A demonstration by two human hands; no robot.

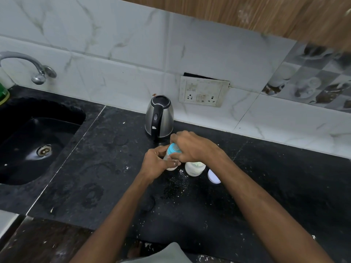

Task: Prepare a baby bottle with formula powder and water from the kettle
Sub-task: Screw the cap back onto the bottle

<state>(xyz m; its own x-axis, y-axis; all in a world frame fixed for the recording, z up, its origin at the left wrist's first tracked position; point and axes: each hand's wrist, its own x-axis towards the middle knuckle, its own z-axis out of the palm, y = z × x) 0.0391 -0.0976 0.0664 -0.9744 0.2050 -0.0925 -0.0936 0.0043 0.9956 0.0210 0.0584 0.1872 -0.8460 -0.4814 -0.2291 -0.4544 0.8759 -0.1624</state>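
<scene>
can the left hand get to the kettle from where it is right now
Probably yes, once it lets go. The left hand grips the bottle; the kettle stands just behind it, handle facing forward, with bare counter between.

Your single head camera looked forward and steeply down at the black worktop (284,186) from close above, facing the tiled wall (114,44).

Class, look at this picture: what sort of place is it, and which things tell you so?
Most likely a home kitchen: a dark counter with a sink and tap, an electric kettle beside a wall socket, and tiled walls.
</scene>
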